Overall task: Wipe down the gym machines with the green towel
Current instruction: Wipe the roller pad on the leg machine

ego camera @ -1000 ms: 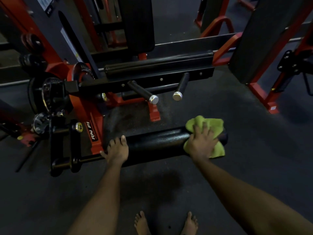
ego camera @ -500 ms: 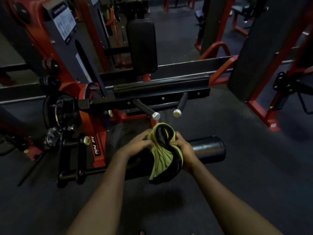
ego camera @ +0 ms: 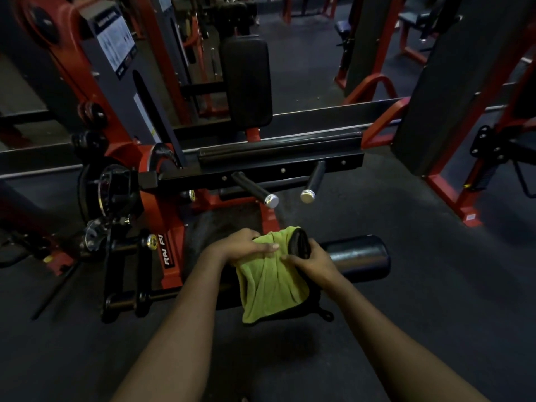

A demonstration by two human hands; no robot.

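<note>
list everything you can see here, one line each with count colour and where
green towel: one, green with a dark side, held in front of the roller pad
roller pad: one, black, low on the machine, right end showing past the towel
handles: two, black with silver ends, sticking out above the towel
back pad: one, black, upright, top centre
machine frame: one, red and black, left
floor: one, dark grey, all around
left hand: one, grips the towel's top left
right hand: one, grips the towel's right edge

Dark floor (ego camera: 420, 300) beneath red-framed gym machine (ego camera: 174, 250)
</note>
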